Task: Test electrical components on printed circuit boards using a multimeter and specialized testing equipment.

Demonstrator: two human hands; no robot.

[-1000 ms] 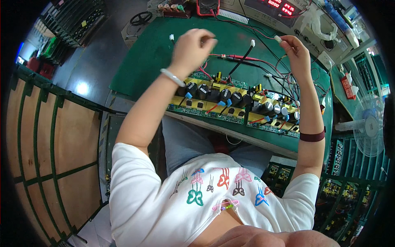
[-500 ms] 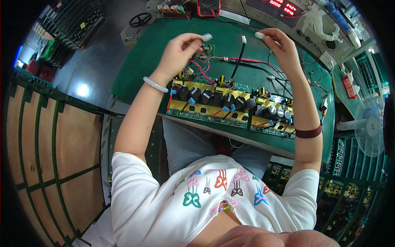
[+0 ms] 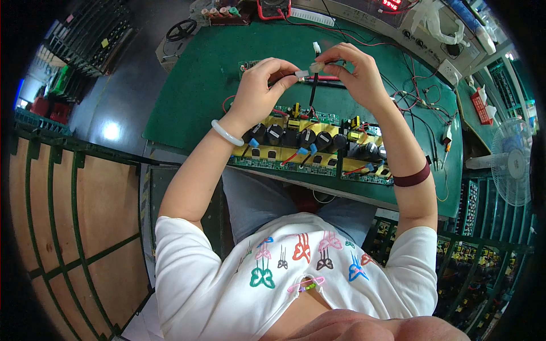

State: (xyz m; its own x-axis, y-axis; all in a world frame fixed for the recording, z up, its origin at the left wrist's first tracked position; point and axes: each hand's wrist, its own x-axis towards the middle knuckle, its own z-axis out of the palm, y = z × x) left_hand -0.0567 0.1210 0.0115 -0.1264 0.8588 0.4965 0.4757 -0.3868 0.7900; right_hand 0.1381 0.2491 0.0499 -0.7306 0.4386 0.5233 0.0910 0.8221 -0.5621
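My left hand (image 3: 257, 91) is closed in a pinch on a white wire connector (image 3: 301, 74). Facing it, my right hand (image 3: 357, 73) pinches a second pale connector (image 3: 315, 67). The two connectors are close together; whether they touch I cannot tell. Right beside them a black cable with a white plug (image 3: 317, 48) stands up from the boards. Below my hands lies a long circuit board (image 3: 273, 163) with black cylindrical capacitors, yellow parts and blue-tipped leads. A second, similar board (image 3: 355, 175) sits to its right, partly behind my right forearm.
A green mat (image 3: 187, 108) covers the bench. At the back are a red multimeter (image 3: 274, 8) and a bench power supply (image 3: 392, 28) with a red display. Loose test leads (image 3: 418, 108) tangle on the right, near a red basket (image 3: 482, 108) and a white fan (image 3: 513, 162).
Both hands have come inward and nearer each other, bringing the two connectors from wide apart to almost meeting. The view has shifted slightly.
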